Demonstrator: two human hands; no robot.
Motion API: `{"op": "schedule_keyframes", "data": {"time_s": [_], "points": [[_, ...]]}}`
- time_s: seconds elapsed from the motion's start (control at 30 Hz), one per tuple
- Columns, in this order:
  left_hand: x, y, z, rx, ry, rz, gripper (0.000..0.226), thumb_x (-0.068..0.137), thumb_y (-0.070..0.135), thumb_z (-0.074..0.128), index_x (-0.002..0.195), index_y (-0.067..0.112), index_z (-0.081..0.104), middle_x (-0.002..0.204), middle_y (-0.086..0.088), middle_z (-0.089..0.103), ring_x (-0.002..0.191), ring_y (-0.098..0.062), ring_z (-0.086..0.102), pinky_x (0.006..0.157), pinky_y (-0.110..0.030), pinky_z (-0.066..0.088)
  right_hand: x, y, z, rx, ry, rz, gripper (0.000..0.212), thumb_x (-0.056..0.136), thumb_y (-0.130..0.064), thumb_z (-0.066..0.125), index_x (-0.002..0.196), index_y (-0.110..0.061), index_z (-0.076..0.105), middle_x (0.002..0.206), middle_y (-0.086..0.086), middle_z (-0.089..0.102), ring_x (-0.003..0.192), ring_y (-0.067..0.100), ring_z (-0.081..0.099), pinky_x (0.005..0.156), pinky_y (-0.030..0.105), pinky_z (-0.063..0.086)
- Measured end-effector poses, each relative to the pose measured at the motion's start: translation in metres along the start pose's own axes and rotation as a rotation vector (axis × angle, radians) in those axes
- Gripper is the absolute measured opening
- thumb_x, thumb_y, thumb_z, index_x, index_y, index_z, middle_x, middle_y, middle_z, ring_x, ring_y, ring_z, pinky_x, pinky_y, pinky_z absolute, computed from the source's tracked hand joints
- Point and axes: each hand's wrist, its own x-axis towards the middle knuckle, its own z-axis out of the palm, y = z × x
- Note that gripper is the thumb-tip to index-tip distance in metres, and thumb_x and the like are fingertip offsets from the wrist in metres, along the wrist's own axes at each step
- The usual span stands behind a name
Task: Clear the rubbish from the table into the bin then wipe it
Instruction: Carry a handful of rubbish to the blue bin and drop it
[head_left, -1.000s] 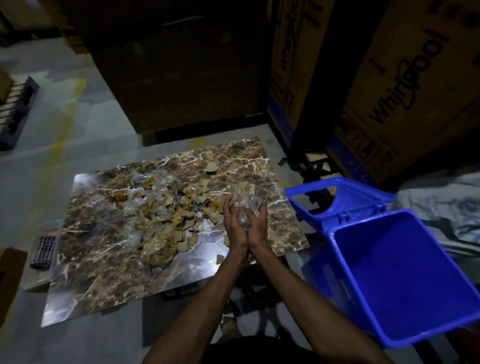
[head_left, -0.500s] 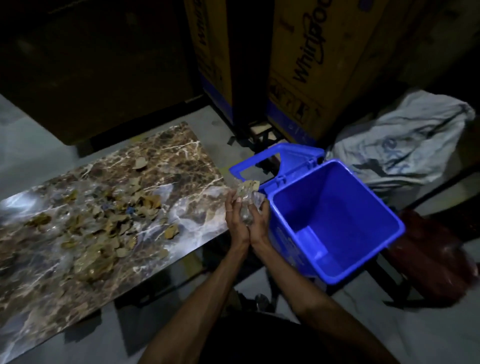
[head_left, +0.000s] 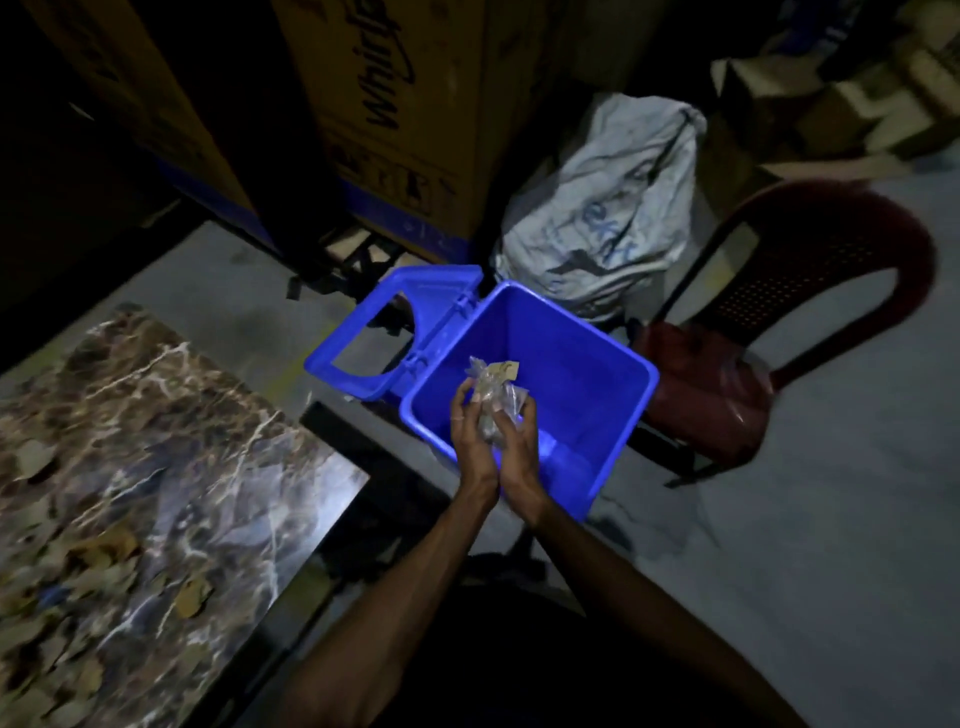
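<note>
At the left I saw the brown marble-patterned table (head_left: 171, 467), cut off by the frame edge, with blurred tan scraps and clear plastic litter (head_left: 98, 566) strewn across it; I could not make out single pieces. Beside it stood the open blue plastic bin (head_left: 613, 415), its cut-out lid (head_left: 400, 322) hanging back. Over the bin's mouth my left hand (head_left: 470, 431) and right hand (head_left: 514, 441) were cupped together around a crumpled handful of plastic and paper rubbish (head_left: 491, 395), partly hidden by fingers. Farther right, a grey sack (head_left: 613, 208) and a dim red plastic chair (head_left: 779, 291) showed.
</note>
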Motion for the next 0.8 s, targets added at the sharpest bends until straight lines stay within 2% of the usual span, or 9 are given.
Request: {"op": "schedule_keyframes", "data": {"time_s": [0.1,0.17,0.27,0.37,0.5,0.63,0.73,0.8], "points": [[0.011,-0.015,0.019,0.022,-0.06,-0.017,0.034,0.103,0.008,0.05,0.138,0.005,0.055,0.126,-0.012,0.069,0.1,-0.011,0.072,0.084,-0.022,0.055,0.023,-0.004,-0.018,0.042,0.037,-0.022,0.036,0.1,-0.014,0.063,0.134,-0.012,0.053,0.133,0.018,0.065,0.113,0.03,0.069,0.09,0.033,0.058],[0.015,-0.019,0.027,0.038,-0.072,-0.028,0.036,0.105,0.01,0.05,0.14,0.005,0.055,0.132,-0.015,0.068,0.107,-0.019,0.071,0.087,-0.025,0.056,0.033,-0.005,-0.025,0.043,0.029,-0.007,0.035,0.101,-0.013,0.061,0.135,-0.014,0.053,0.133,0.016,0.065,0.114,0.03,0.068,0.089,0.031,0.058],[0.016,-0.02,0.04,0.044,-0.048,-0.042,0.038,0.104,0.015,0.052,0.141,0.008,0.055,0.134,-0.018,0.067,0.112,-0.026,0.069,0.088,-0.031,0.058,0.043,-0.009,-0.036,0.046,0.034,0.022,0.044,0.094,-0.028,0.067,0.135,-0.016,0.055,0.132,0.012,0.067,0.118,0.032,0.067,0.096,0.042,0.057],[0.019,-0.034,0.053,0.066,-0.018,-0.057,0.046,0.093,0.024,0.056,0.137,0.011,0.059,0.134,-0.018,0.067,0.118,-0.033,0.067,0.094,-0.043,0.054,0.064,-0.006,-0.053,0.013,0.028,0.054,0.053,0.085,-0.038,0.07,0.132,-0.018,0.055,0.13,0.012,0.067,0.117,0.034,0.066,0.099,0.05,0.055],[0.023,-0.06,0.077,0.106,0.067,-0.052,0.053,0.085,0.026,0.057,0.135,0.01,0.061,0.137,-0.019,0.065,0.126,-0.042,0.061,0.106,-0.056,0.047,0.101,0.003,-0.087,-0.046,-0.048,0.069,0.042,0.082,-0.033,0.068,0.122,-0.029,0.059,0.127,0.013,0.066,0.114,0.037,0.065,0.098,0.055,0.054],[0.016,-0.089,0.109,0.089,0.232,-0.061,0.049,0.086,0.02,0.055,0.132,0.006,0.062,0.135,-0.021,0.066,0.125,-0.041,0.062,0.107,-0.052,0.048,0.137,0.008,-0.123,-0.162,-0.224,0.074,0.029,0.083,-0.034,0.071,0.108,-0.045,0.059,0.121,0.009,0.066,0.111,0.036,0.065,0.099,0.06,0.052],[0.006,-0.106,0.13,0.072,0.313,-0.084,0.042,0.093,0.014,0.054,0.133,0.001,0.06,0.125,-0.011,0.07,0.111,-0.025,0.07,0.091,-0.032,0.057,0.156,0.004,-0.145,-0.224,-0.298,0.101,0.026,0.083,-0.04,0.069,0.107,-0.042,0.058,0.119,0.006,0.065,0.112,0.033,0.064,0.1,0.059,0.051],[0.001,-0.112,0.138,0.049,0.346,-0.098,0.035,0.1,0.005,0.048,0.133,-0.001,0.059,0.118,-0.006,0.071,0.102,-0.016,0.071,0.084,-0.026,0.057,0.158,-0.001,-0.153,-0.237,-0.332,0.133,0.026,0.083,-0.041,0.069,0.107,-0.044,0.059,0.119,0.006,0.066,0.112,0.034,0.065,0.099,0.056,0.053]]}}
